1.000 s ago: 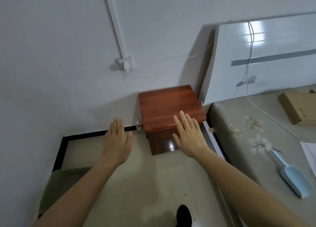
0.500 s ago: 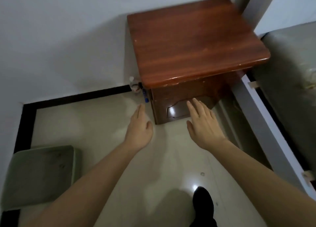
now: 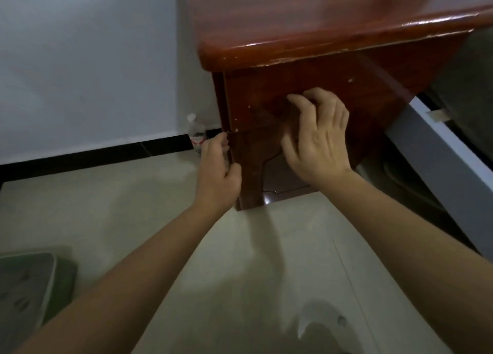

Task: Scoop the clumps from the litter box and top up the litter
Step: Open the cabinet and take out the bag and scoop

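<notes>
Gripping with left hand (image 3: pixel 217 172) the front left corner of a red-brown nightstand (image 3: pixel 320 20); curling right hand (image 3: pixel 317 140) against its drawer front, grasp impossible to tell. Reaching well away from litter box (image 3: pixel 26 287), grey-green, shallow, round-cornered, dark-flecked, lying lower left on pale floor (image 3: pixel 240 247).

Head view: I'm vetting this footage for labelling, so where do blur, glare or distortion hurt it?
Head view: dim overall, with the cabinet top smeared by blur. Head view: glare streaks run along its front lip, and a pale reflection sits on the floor near the bottom edge. Head view: the left hand and right hand are fairly sharp. Head view: wide-angle stretch swells the forearms.
</notes>
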A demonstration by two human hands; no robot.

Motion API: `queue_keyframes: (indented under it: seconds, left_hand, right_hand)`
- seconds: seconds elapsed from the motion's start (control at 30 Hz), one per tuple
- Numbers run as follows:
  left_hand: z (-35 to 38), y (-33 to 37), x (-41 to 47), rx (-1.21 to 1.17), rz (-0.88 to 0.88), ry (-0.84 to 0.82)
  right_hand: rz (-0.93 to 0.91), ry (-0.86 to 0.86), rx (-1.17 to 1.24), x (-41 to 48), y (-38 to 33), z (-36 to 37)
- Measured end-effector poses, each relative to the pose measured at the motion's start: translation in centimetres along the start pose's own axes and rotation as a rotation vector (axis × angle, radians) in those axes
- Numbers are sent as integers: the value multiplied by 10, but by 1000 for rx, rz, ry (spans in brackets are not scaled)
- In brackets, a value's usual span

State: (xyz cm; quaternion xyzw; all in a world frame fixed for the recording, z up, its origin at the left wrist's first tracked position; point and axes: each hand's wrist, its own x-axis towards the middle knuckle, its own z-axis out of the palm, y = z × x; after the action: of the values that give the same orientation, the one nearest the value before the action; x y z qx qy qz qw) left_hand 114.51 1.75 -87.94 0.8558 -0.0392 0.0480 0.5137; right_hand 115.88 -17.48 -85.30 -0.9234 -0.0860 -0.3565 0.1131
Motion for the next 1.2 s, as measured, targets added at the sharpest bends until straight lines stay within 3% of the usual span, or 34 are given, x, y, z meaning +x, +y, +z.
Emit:
queue_keyframes:
  seconds: [0.23,0.33,0.43,0.77,0.87,0.97,1.07,1.2]
  left_hand:
    - [6,-10,7,-466,-189,42]
    - [0,-7,12,-429,-252,-25]
    - [1,-18,22,-232,-272,-98]
    - [9,11,-56,-227,-42,-160]
    - [4,27,-47,171,367,-74]
    - [2,41,-13,869,710,63]
    - [-3,42,11,1327,758,53]
    - [-7,35,15,1466,750,65]
  right_hand:
    - [90,-125,27,-44,7,27]
    - [175,-282,81,-60,5,20]
    - [191,-368,115,-69,-3,3]
    - [368,-214,161,-67,-16,-40]
    - [296,-387,-9,-62,-9,-62]
    - [207,-530,-146,-56,-3,-87]
    - [212,-616,-177,-70,5,-113]
    - [301,-763,-191,-83,27,-161]
